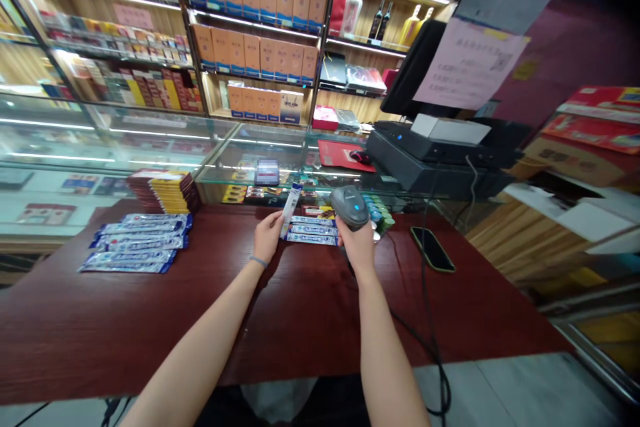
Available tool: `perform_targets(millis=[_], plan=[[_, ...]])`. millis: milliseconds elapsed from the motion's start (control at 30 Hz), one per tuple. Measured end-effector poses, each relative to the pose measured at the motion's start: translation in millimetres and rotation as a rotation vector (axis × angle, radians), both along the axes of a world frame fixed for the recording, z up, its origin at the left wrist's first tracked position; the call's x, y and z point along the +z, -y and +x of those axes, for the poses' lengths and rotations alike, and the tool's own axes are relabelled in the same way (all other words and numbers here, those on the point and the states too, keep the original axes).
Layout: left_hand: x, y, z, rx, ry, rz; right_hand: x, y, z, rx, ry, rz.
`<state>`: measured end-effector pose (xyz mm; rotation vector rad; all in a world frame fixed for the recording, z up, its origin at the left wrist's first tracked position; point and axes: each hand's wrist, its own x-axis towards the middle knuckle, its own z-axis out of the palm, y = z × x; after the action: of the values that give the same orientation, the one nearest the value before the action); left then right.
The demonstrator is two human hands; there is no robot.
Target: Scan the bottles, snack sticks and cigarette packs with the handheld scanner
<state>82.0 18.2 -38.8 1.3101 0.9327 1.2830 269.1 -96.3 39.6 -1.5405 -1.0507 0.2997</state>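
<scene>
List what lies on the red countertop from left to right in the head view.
Blue packs spread flat → stacked cartons → left hand holding a pack upright → right hand gripping the scanner → phone.

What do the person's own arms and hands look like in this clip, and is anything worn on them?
Both forearms are bare, with no sleeves reaching into view and no gloves. The left hand has a thin light blue-grey band around its wrist. The right hand shows no band, watch or ring that can be made out.
</scene>
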Motion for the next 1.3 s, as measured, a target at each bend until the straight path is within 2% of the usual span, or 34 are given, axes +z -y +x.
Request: perform_targets(millis=[100, 200, 267, 467, 700, 900, 1000, 1100, 1200, 1300], plan=[[2.1, -7.5, -2.8, -0.098, 0.281, -0.227, 1.6, 1.7, -4.3, 0.113, -0.024, -0.097], [3.4, -10.5, -4.7, -0.095, 0.402, -0.297, 0.2, 3.6, -6.3, 0.277, 0.152, -0.212], [3.3, -10.7, -4.8, -0.094, 0.419, -0.307, -2.4, 3.5, -7.8, 0.32, 0.283, -0.254], [0.0, -11.4, -3.4, -0.078, 0.395, -0.307, -6.9, 0.8, -12.9, 0.319, 0.366, -0.261], [0.6, -12.0, -6.1, -0.122, 0.41, -0.293, -5.1, 0.4, -14.9, 0.259, 0.31, -0.241], [10.6, -13.4, -8.6, -0.167, 0.449, -0.272, -9.8, -3.1, -19.5, 0.239, 0.279, -0.192], [23.2, -22.4, -17.5, -0.125, 0.339, -0.185, -14.4, -6.8, -23.9, 0.25, 0.241, -0.122], [35.8, -35.4, -42.7, -0.024, 0.115, -0.02, -16.6, -8.8, -31.7, 0.252, 0.209, -0.046], [44.2, -43.9, -89.0, 0.087, -0.145, 0.189, -15.8, -8.3, -43.2, 0.293, 0.148, -0.04], [48.8, -42.1, -149.5, 0.189, -0.444, 0.391, -13.6, -7.2, -57.0, 0.33, 0.129, -0.06]])
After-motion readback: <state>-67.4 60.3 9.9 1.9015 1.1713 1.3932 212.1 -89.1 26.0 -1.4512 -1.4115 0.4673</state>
